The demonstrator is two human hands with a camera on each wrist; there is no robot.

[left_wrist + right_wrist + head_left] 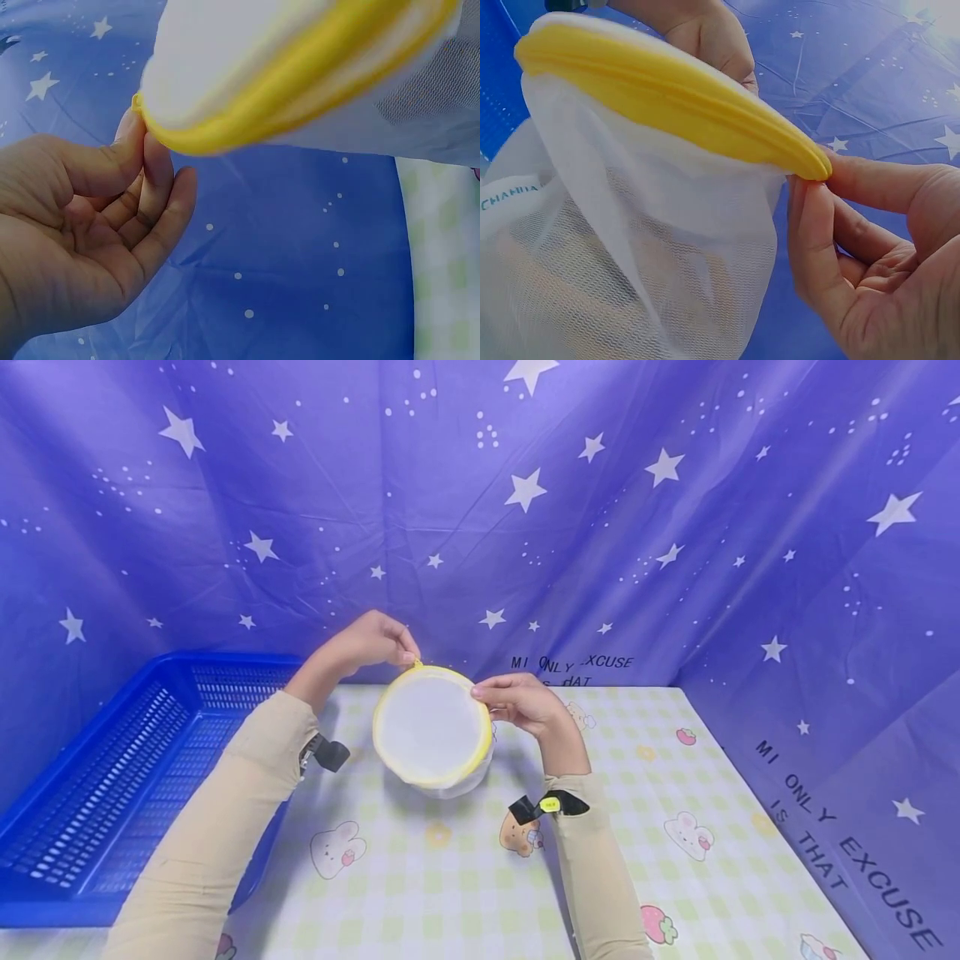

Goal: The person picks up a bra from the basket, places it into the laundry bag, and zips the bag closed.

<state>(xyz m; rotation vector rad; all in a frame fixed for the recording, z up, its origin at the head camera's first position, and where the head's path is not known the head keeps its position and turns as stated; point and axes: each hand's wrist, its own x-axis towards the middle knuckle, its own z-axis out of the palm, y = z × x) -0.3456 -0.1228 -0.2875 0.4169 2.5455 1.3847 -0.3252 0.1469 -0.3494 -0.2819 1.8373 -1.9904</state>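
Note:
A round white mesh laundry bag (431, 727) with a yellow zippered rim (667, 101) is held up over the table, its flat white top tilted toward me. At its far edge, my left hand (378, 639) pinches a small yellow tab (136, 101) between thumb and forefinger. My right hand (521, 700) pinches the yellow rim on the right side, thumb on top and fingers below. Sheer netting (682, 255) hangs in folds beneath the rim in the right wrist view, with a white label (510, 196) on its side.
To the left stands a blue perforated plastic basket (168, 658), partly behind my left arm. A checked tablecloth (615, 860) with cartoon prints covers the table. Behind and to the right hangs a purple-blue curtain (450, 510) with white stars.

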